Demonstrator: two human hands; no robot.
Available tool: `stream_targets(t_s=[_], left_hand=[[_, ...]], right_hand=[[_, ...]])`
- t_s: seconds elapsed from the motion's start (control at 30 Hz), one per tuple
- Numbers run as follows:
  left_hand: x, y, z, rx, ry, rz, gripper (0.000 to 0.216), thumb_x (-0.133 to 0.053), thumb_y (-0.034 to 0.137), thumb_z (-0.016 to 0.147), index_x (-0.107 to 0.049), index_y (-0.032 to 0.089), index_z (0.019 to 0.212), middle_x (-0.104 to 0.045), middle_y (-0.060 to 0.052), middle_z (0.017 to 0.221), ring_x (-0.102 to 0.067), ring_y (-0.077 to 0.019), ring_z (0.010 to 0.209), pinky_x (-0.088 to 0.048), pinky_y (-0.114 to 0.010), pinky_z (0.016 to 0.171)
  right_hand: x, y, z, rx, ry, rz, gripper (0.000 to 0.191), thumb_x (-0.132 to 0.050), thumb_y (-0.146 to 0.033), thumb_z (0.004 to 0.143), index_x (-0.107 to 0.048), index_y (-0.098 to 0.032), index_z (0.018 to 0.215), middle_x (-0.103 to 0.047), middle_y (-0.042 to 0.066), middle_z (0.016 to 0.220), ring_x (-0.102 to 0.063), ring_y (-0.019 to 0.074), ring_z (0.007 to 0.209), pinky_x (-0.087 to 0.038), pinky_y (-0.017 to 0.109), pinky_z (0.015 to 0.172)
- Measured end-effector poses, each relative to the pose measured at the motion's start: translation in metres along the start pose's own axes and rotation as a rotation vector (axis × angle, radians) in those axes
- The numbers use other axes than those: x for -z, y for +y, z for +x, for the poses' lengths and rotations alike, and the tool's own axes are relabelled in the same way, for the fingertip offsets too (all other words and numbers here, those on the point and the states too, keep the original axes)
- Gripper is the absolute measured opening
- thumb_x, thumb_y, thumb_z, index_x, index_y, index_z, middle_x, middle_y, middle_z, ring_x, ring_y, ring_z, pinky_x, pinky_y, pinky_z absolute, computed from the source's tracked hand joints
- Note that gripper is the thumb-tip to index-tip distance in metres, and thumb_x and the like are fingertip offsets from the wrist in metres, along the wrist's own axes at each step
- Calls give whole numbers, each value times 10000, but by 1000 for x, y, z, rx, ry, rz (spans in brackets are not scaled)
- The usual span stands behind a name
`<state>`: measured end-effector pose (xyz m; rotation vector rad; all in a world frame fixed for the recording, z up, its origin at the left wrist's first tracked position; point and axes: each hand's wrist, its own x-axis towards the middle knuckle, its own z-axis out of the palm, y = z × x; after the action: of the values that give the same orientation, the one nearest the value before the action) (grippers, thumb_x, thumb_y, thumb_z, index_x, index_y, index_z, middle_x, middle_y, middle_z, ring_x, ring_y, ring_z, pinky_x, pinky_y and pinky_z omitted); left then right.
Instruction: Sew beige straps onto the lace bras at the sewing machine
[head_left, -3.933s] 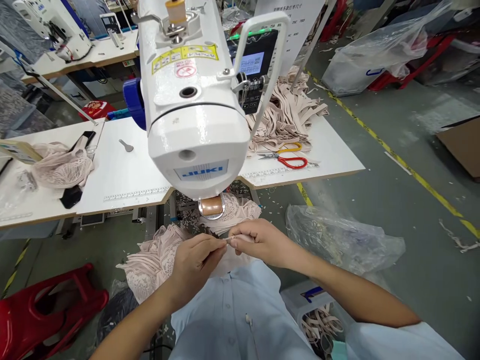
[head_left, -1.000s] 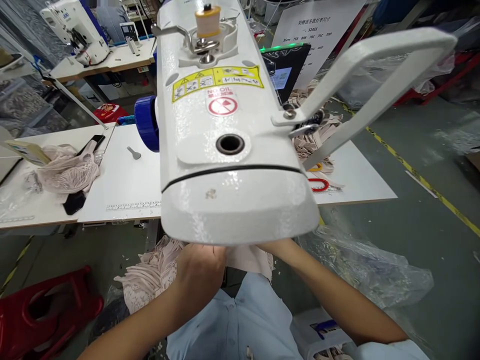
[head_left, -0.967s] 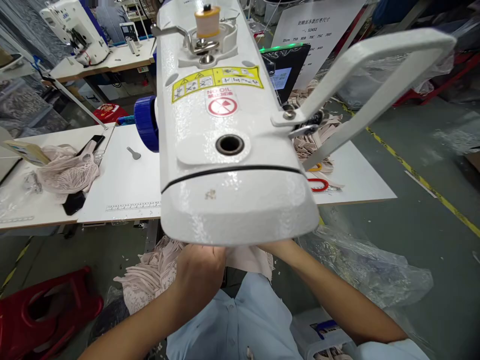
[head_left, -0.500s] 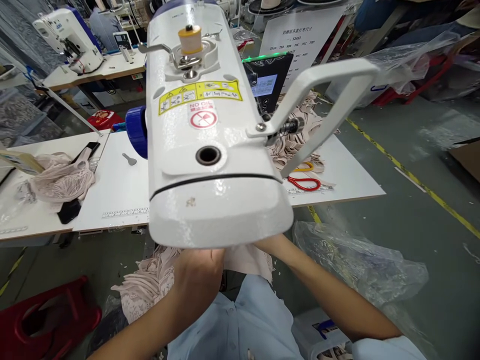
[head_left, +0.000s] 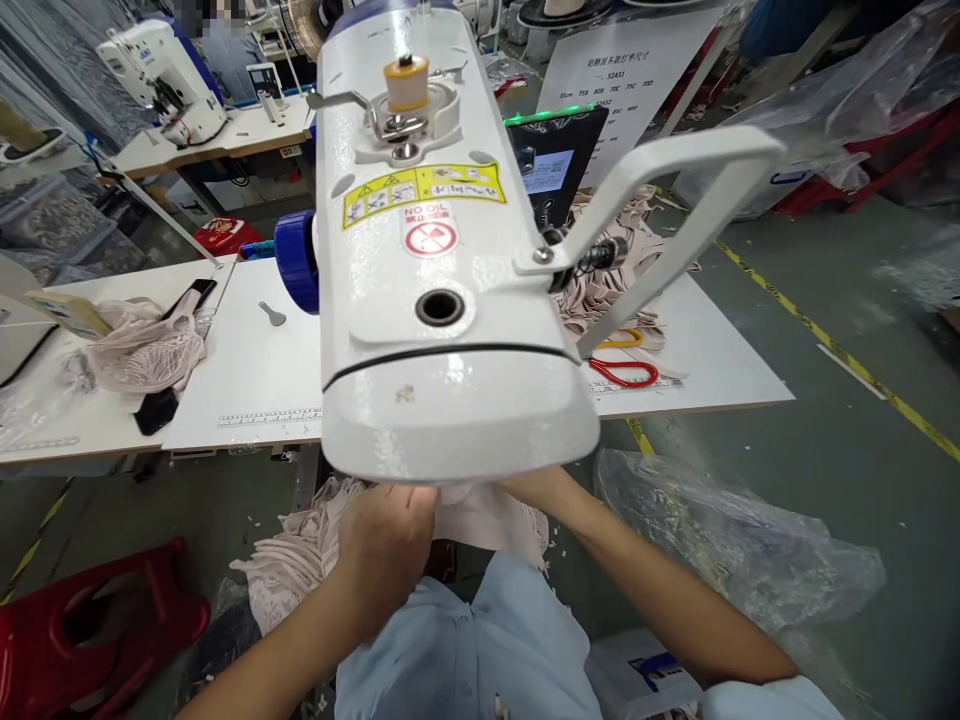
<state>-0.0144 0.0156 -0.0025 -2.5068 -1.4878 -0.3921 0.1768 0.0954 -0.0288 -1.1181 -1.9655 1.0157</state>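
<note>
From my far end, far left first: a lace garment [head_left: 154,355] sits well apart from the hands; can't tell if it's finished. Next, the lace pile [head_left: 292,575], low and just left of the work. Looks like a batch, but I can't tell sewn from unsewn.

Left hand [head_left: 386,540]: fingers bent, tips hidden under the machine [head_left: 457,410], back of the hand showing. It's right beside the cloth [head_left: 487,522]; whether it's clamped on it, I can't tell. The cloth is in the centre, under the machine's front end, its near edge hanging toward the shirt [head_left: 461,640]. I judge this one piece is mid-sewing: placed, not yet released. Needle and stitches are out of my view, so no call on how much seam is done.

Right hand [head_left: 529,486]: mostly behind the machine head, wrist showing by the cloth; can't tell its grip.

Right side: scissors [head_left: 628,374] lie on the table [head_left: 739,370], unheld, beside the strap pile [head_left: 637,225]. Plenty of straps there, probably work left over.
</note>
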Motion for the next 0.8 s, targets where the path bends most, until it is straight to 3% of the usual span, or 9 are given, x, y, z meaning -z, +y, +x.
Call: stream_targets(t_s=[0.1, 0.2, 0.3, 0.4, 0.5, 0.57, 0.63, 0.7, 0.8], left_hand=[[-1, -2, -4, 23, -22, -25, 184, -474, 79, 883, -595, 189, 966, -587, 4, 599, -560, -177, 526, -352, -298, 482], [-2, -1, -8, 86, -57, -175, 244, -419, 120, 935, -575, 182, 1111, -665, -25, 732, -633, -191, 656, -439, -295, 574], [0, 0, -13, 306, -81, -437, 227, -398, 219, 978, -549, 188, 1146, -699, -51, 882, -664, -196, 794, -492, -292, 657], [5, -2, -18, 562, -149, -726, 217, -442, 349, 978, -559, 196, 1077, -691, -47, 931, -637, -164, 721, -461, -244, 553], [9, -1, -24, 532, -288, -998, 255, -504, 407, 947, -631, 202, 1030, -690, -48, 968, -628, -168, 771, -450, -229, 568], [11, 1, -28, 449, -395, -1223, 279, -513, 416, 944, -672, 195, 1003, -696, -52, 964, -632, -187, 853, -474, -239, 652], [15, 0, -37, 465, -439, -1417, 327, -489, 436, 956, -685, 173, 963, -689, -48, 878, -625, -174, 796, -474, -237, 656], [24, -7, -50, 567, -386, -1462, 354, -492, 450, 957, -684, 157, 907, -659, -34, 792, -591, -145, 707, -449, -218, 616], [49, -28, -74, 692, -231, -1318, 332, -531, 431, 946, -676, 152, 839, -626, -19, 760, -549, -127, 690, -415, -207, 615]], right_hand=[[-5, 2, 0, 2, 10, 67, 168, -577, -284, 835, -707, -248, 936, -678, 58, 912, -630, 243, 896, -547, 354, 746], [-12, 13, -7, -19, 79, 189, 302, -599, -369, 847, -648, -239, 1115, -666, 65, 939, -629, 237, 889, -534, 371, 789], [-20, 25, -22, -104, 148, 292, 462, -622, -452, 852, -542, -221, 1243, -663, 63, 949, -628, 199, 798, -528, 345, 758], [-26, 25, -47, -185, 162, 251, 317, -585, -469, 886, -600, -215, 1075, -655, 48, 890, -606, 175, 731, -499, 293, 668], [-30, 7, -80, -231, 89, 254, 249, -558, -452, 908, -618, -217, 852, -605, 20, 737, -554, 165, 655, -447, 273, 587], [-36, -12, -102, -235, 28, 357, 248, -572, -449, 902, -607, -220, 814, -555, 4, 686, -500, 149, 603, -409, 262, 548], [-46, -33, -115, -259, -22, 520, 249, -576, -452, 902, -591, -222, 808, -504, -14, 662, -449, 129, 575, -373, 244, 522], [-60, -52, -118, -320, -73, 717, 250, -573, -455, 910, -573, -224, 818, -474, -26, 667, -417, 112, 567, -350, 226, 513], [-91, -74, -98, -353, -237, 995, 244, -642, -465, 870, -590, -227, 894, -538, -8, 780, -494, 120, 675, -414, 230, 609]])
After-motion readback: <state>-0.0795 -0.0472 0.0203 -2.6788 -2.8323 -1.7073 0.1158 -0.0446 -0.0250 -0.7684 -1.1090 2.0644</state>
